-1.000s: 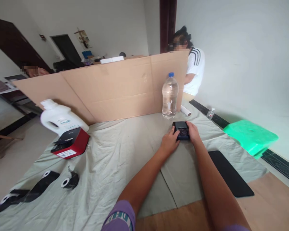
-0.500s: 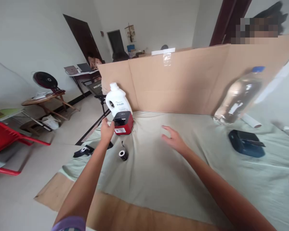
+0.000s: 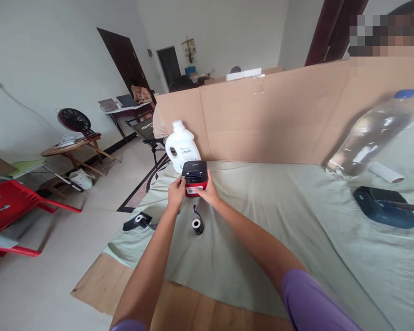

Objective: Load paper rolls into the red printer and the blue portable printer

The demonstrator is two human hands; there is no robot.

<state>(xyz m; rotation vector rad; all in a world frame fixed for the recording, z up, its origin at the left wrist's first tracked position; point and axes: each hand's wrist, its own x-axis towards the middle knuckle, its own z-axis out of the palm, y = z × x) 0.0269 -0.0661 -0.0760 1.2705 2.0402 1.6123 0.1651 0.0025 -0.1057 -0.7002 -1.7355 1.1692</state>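
Observation:
A small red-and-black printer (image 3: 195,171), box-shaped with a white label on its front, stands on the pale green cloth. My left hand (image 3: 176,192) grips its left side near the front corner. From the right, my right hand (image 3: 210,191) wraps the other side, thumb across the front by the label. Right behind the printer is a white jug-shaped bottle (image 3: 183,146) with a handle and cap. Nearer me, a black roll with a white core (image 3: 198,225) has a loose strip trailing from it. Another black item with a white ring (image 3: 140,220) lies to the left.
A cardboard panel (image 3: 262,119) closes off the back. At right are a large clear bottle with a blue cap (image 3: 369,135), a white tube (image 3: 386,173) and a dark blue device (image 3: 386,207). A red chair (image 3: 31,202) stands left. Other people sit beyond.
My right hand has come left from over the bare cloth onto the printer's right side. My left hand has closed on its left side. The view has shifted slightly left.

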